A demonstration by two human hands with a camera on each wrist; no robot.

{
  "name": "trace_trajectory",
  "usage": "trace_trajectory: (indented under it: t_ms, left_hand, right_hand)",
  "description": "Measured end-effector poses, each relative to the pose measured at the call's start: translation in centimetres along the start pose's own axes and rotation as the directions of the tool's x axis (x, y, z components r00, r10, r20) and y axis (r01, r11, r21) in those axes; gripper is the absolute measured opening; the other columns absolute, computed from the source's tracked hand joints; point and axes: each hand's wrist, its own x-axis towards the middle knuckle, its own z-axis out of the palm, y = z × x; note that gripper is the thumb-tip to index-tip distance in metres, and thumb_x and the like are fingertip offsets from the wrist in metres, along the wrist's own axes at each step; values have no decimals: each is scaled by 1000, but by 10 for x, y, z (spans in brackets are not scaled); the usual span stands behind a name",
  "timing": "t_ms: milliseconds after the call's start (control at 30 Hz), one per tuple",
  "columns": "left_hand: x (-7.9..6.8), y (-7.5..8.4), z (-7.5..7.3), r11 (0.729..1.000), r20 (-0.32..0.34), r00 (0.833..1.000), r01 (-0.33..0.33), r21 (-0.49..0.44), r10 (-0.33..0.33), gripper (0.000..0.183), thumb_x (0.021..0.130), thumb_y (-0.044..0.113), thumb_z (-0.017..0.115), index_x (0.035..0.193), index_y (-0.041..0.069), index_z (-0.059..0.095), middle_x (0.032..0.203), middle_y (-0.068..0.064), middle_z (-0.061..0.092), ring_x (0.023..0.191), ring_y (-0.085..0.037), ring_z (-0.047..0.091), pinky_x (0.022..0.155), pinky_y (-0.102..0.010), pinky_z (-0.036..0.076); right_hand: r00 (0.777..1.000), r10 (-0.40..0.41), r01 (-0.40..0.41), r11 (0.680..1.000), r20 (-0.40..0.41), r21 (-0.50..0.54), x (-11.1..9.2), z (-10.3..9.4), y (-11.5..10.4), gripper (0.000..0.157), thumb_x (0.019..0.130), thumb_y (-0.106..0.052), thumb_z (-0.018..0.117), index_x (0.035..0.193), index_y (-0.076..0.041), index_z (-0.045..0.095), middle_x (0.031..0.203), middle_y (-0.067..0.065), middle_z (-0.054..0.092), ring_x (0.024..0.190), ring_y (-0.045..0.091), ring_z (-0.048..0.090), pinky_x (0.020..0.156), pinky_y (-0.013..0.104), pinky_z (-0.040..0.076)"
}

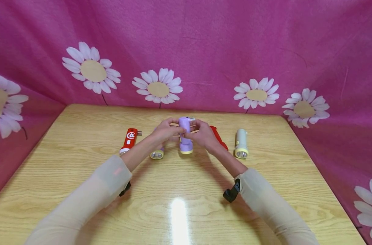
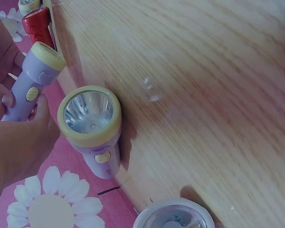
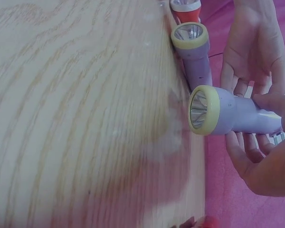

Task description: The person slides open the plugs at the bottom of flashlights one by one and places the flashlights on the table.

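Observation:
Both hands hold a purple flashlight point(image 1: 184, 132) with a pale yellow head rim, lens end down toward me. My left hand point(image 1: 166, 130) grips its left side, thumb across the body. From the right, my right hand point(image 1: 204, 135) pinches it between thumb and fingers. Metal plug prongs point(image 1: 192, 119) stick out at the tail end. A yellow switch point(image 2: 32, 94) shows on its side in the left wrist view. Just left of the held one, a second purple flashlight point(image 2: 104, 161) lies on the table, partly hidden by my left hand in the head view.
On the wooden table point(image 1: 179, 183), a red and white flashlight point(image 1: 130, 137) with prongs out lies at left. A red flashlight point(image 1: 220, 139), partly behind my right hand, and a grey one point(image 1: 242, 137) lie at right. A pink flowered cloth point(image 1: 204, 61) hangs behind.

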Motion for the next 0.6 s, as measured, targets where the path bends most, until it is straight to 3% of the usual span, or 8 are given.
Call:
trace_trajectory:
  t_ms: [333, 600]
  left_hand:
    - [3, -1, 2, 999, -15, 999, 41, 9, -41, 43, 90, 0, 67, 128, -2, 49, 109, -18, 64, 85, -21, 68, 84, -35, 58]
    - [3, -2, 3, 997, -29, 996, 79, 20, -79, 44, 91, 3, 67, 131, -3, 49, 108, -17, 65, 86, -20, 66, 84, -36, 58]
  right_hand:
    - [996, 85, -85, 995, 11, 53, 1, 1, 2, 47, 86, -8, 77, 125, 7, 56, 112, 21, 63, 99, 28, 61, 87, 44, 57]
    - [989, 141, -144, 985, 38, 97, 1, 2, 2, 45, 87, -5, 76, 125, 8, 56, 111, 22, 64, 94, 26, 63, 88, 45, 56]
